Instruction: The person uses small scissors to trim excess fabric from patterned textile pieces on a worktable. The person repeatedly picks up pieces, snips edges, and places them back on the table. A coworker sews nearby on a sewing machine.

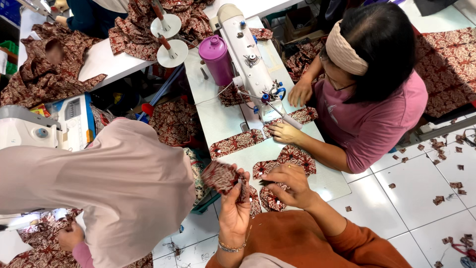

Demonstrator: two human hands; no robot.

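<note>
Batik pieces, dark red with a pale pattern, lie about both of the person's hands. The left hand [235, 201], raised with a bracelet at the wrist, pinches a small folded batik piece [221, 176] between thumb and fingertips, closed firmly on it and holding it clear of the table. The right hand [290, 184], just to the right of it in an orange sleeve, rests palm down with fingers curled on a cluster of cut batik pieces [290, 158] lying on the white sewing table [327, 181]; whether it grips one or only presses on them I cannot tell. Beyond the right hand, a co-worker in a pink top [372, 124] sits at a white sewing machine [248, 54], both of that person's hands on fabric near the needle. A purple lidded jar [216, 58] stands beside the machine, further from the hands. Left of the raised hand, close by, a second co-worker in a pale headscarf [114, 178] bends over more cloth. Fabric scraps [439, 199] dot the tiled floor off to the right
</note>
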